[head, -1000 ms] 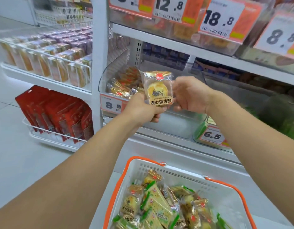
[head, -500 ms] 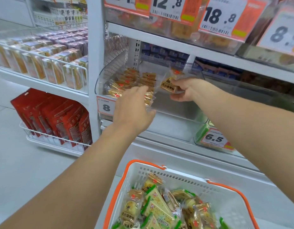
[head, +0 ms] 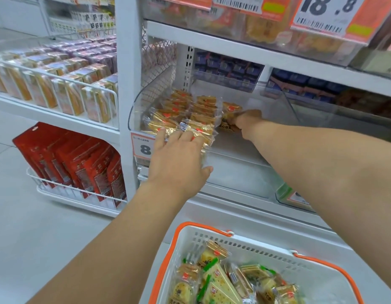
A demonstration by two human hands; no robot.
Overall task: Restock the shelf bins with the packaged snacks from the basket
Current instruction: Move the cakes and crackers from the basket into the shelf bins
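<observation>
A clear plastic shelf bin (head: 137, 102) holds rows of gold-wrapped pastry packs (head: 183, 115) along its left side. My right hand (head: 247, 121) reaches into the bin and grips one gold pastry pack (head: 230, 109) beside those rows. My left hand (head: 179, 156) lies with straight fingers on the front packs at the bin's lip. Below, a white basket with orange handles (head: 190, 240) holds several packaged snacks (head: 221, 279), some gold and some green-edged.
A shelf above carries price tags (head: 328, 14) and more bins. Wire racks to the left hold sliced cake packs (head: 65, 88) and red packets (head: 76, 165). A further clear bin (head: 286, 194) sits lower right. The bin's right half shows bare floor (head: 238, 145).
My right hand carried the pastry pack from in front of the bin down into it beside the rows. My left hand let go of it and moved onto the front packs.
</observation>
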